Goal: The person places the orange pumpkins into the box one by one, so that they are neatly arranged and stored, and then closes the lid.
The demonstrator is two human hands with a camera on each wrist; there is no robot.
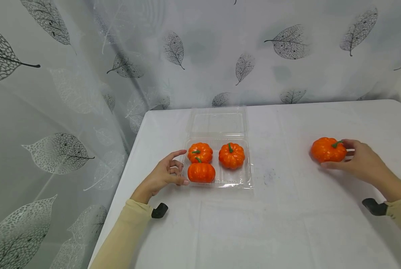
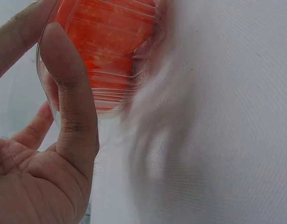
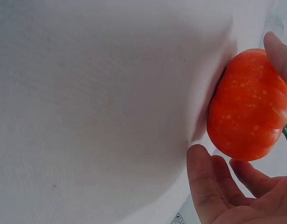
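Note:
My left hand (image 1: 167, 173) holds the left side of a clear plastic clamshell box (image 1: 234, 182), thumb near its front corner and fingers spread along the side. Three small glossy orange pumpkins with green stems lie in its tray: one at back left (image 1: 205, 151), one at front left (image 1: 201, 173) and one on the right (image 1: 232, 157). In the left wrist view, the thumb (image 2: 73, 93) lies against the box wall, with orange showing through. Far to the right, my right hand (image 1: 365, 164) grips a fourth-spot pumpkin (image 1: 326, 150) between thumb and fingers, close over the table.
The box's transparent lid (image 1: 217, 121) lies folded back towards the table's far edge. A white cloth covers the table (image 1: 237, 228). Leaf-patterned curtains (image 1: 204, 52) hang behind it and along the left side. Each wrist carries a black mount (image 1: 159, 210).

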